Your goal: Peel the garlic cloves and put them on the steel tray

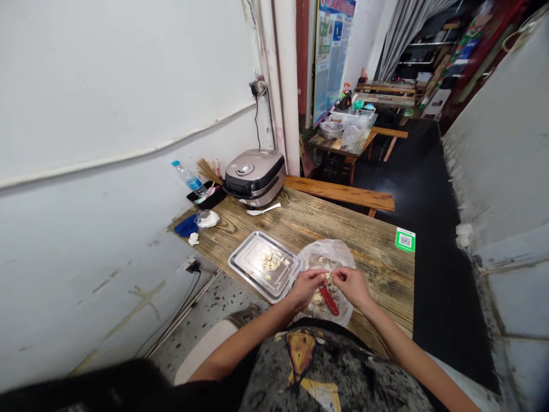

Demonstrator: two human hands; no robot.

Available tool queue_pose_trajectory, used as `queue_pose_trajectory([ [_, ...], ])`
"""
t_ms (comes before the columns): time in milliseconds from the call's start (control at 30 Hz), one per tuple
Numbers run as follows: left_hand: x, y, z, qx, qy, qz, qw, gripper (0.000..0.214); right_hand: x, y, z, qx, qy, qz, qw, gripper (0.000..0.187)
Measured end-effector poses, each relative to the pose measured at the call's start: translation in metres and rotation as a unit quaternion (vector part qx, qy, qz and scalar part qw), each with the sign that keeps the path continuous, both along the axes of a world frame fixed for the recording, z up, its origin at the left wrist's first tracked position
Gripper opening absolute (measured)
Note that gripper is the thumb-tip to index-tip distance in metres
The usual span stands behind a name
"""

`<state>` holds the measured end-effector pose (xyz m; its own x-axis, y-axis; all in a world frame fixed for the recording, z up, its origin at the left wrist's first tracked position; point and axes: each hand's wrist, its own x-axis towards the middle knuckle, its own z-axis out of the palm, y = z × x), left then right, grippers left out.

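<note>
My left hand [305, 285] and my right hand [352, 284] meet over a clear plastic bag [326, 253] of garlic near the table's front edge. Both hands are closed, pinching a small pale garlic clove [328, 277] between their fingertips. A red-handled knife [329, 301] sticks out below them; which hand grips it I cannot tell. To the left of the bag lies a steel tray [249, 264] holding several peeled garlic cloves [271, 261].
The wooden table [377, 263] holds a rice cooker [254, 175], a white spoon [262, 210], a water bottle [189, 178], a blue cloth [186, 226] and a green QR sticker [405, 240]. A bench [343, 193] stands behind; the white wall lies to the left.
</note>
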<state>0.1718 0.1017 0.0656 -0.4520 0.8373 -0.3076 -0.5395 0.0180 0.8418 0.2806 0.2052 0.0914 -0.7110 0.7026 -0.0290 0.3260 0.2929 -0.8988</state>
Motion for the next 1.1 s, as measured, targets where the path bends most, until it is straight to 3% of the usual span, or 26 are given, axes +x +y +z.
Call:
queue_pose_trajectory([
  [133,-0.001,-0.002,0.006,0.023,-0.087,-0.016,0.996,0.029,-0.003,-0.001,-0.002,-0.109,0.038,-0.017,0.993,0.022],
  [300,-0.003,-0.003,0.008,0.051,-0.217,-0.063,0.973,0.02,-0.006,0.003,-0.027,-0.257,0.063,-0.029,0.964,0.021],
  [367,-0.004,-0.004,0.008,0.033,-0.263,-0.063,0.962,0.015,-0.004,0.006,-0.038,-0.239,0.033,-0.041,0.97,0.026],
  [467,-0.005,-0.004,0.007,0.011,-0.299,-0.061,0.952,0.006,0.001,0.012,-0.045,-0.135,0.012,-0.04,0.99,0.031],
  [533,-0.007,-0.004,0.006,0.002,-0.298,-0.063,0.952,0.005,0.004,0.013,-0.039,-0.083,0.046,0.004,0.996,0.027],
  [633,-0.008,-0.002,0.004,-0.012,-0.273,-0.062,0.96,0.004,0.007,0.011,-0.021,-0.046,0.095,0.111,0.988,0.037],
  [733,-0.006,0.0,0.005,-0.029,-0.222,-0.054,0.973,0.009,0.005,0.008,-0.012,-0.048,0.118,0.144,0.981,0.027],
  [833,-0.001,0.002,0.009,-0.02,-0.123,-0.039,0.991,0.021,0.004,0.005,-0.016,-0.17,0.121,0.088,0.974,0.029],
  [933,0.003,0.003,0.014,-0.012,0.047,-0.036,0.998,0.03,0.004,0.002,-0.021,-0.307,0.149,0.039,0.939,0.033],
  [1000,0.003,0.003,0.016,-0.038,0.19,-0.037,0.98,0.033,0.004,-0.001,-0.019,-0.367,0.171,0.018,0.914,0.032],
  [1100,0.003,0.002,0.02,-0.072,0.393,-0.048,0.915,0.031,0.004,-0.004,-0.013,-0.422,0.19,0.009,0.886,0.031],
])
